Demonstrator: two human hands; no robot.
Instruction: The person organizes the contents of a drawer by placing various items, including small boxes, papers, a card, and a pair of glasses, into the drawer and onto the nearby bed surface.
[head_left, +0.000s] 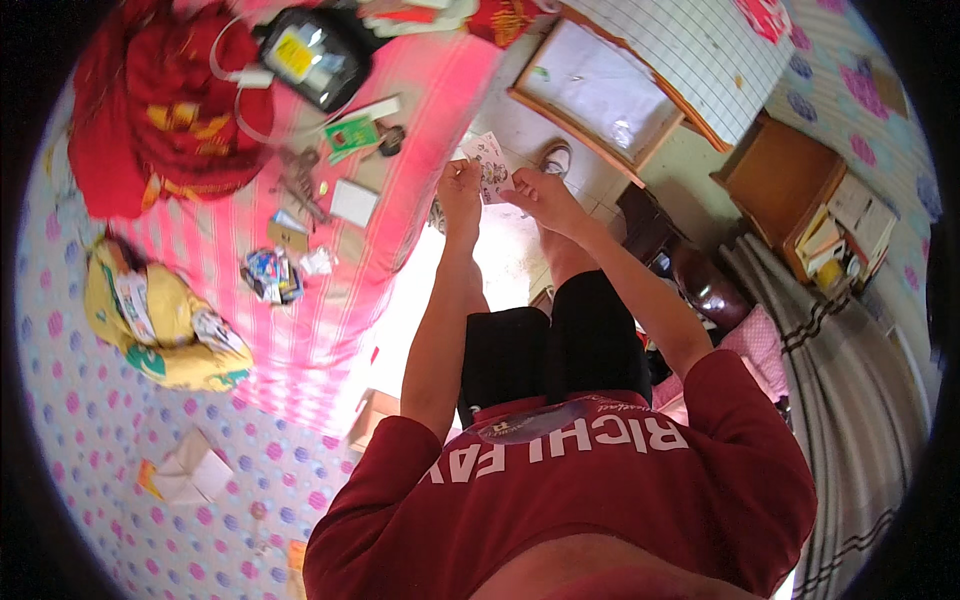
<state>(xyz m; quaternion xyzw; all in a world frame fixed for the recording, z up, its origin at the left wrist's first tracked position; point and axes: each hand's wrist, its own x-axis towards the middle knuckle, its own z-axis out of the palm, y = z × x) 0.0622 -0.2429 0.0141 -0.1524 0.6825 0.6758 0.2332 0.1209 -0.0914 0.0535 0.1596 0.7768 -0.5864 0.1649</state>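
Between my hands is a small pale pink printed card with cartoon-like drawings and writing. My left hand pinches its left side, and a white piece of paper shows by those fingertips. My right hand is at the card's right edge with curled fingers and the thumb stretched towards it; whether it grips the card cannot be told. Both hands are in front of me, above my knees and the tiled floor, between the bed and an open drawer.
On the pink striped bed at left lie a black case, a green card, a white box, crumpled wrappers and red cloth. An open wooden drawer juts from a table at upper right. A brown cabinet stands farther right.
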